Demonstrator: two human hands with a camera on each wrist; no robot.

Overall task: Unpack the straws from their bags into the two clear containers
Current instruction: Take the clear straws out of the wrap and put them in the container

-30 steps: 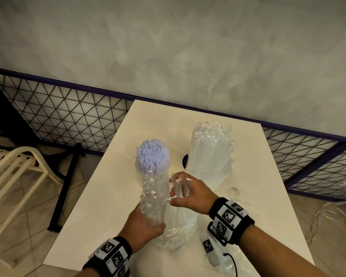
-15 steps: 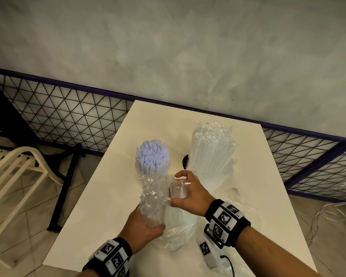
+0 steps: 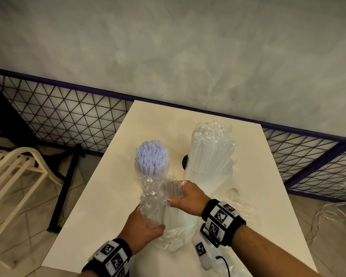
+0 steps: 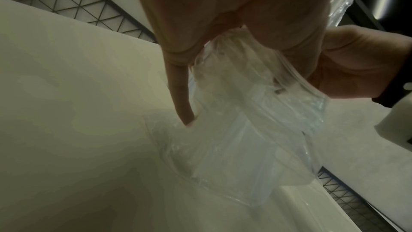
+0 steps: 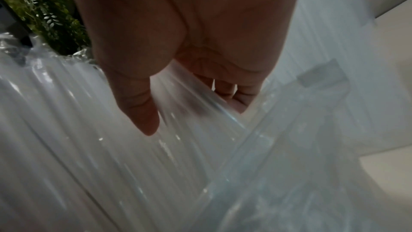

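Two hands on the clear straws right now: left hand is wrapped around the near end of the wrapped bundle, right hand grips more straws inside the crinkly bag on the white table. Purple straws stand in a container just beyond, with another clear batch far right.

Our head camera looks steeply down and forward over the table toward the wall. Our left wrist camera looks along the left hand, very close, at the bag. Our right wrist camera sits equally near the right hand. All three share the bag.
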